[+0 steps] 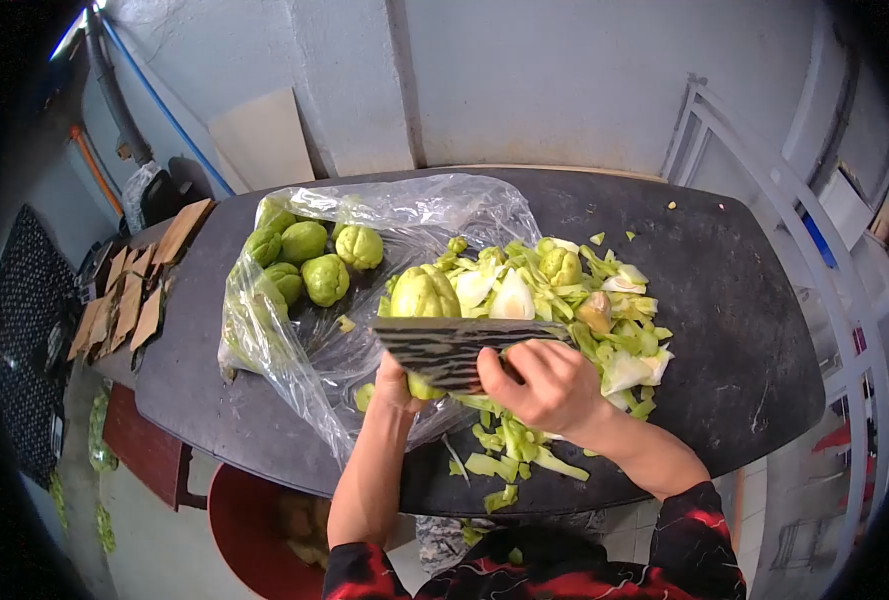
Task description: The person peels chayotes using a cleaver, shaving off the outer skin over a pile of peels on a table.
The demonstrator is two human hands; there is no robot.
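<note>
My right hand [545, 385] is closed around a cleaver [430, 350], whose wide blade has dark wavy markings and points left. Most of my left hand [397, 385] is behind the blade; its fingers are wrapped on a chayote [423, 387], of which a green part shows below the blade. Just above the blade's upper edge a large pale green chayote [425, 292] is visible; I cannot tell whether it is the same one. Right of the blade lies a heap of green peelings [620, 345] with cut pale pieces, among them a white half [513, 298].
Several whole chayotes [327, 280] rest on a clear plastic bag [295, 375] spread over the dark table [735, 330]. Below its front edge stands a red tub [240, 520] with pale contents. Cardboard pieces [130, 290] are at left, a metal frame [815, 240] at right.
</note>
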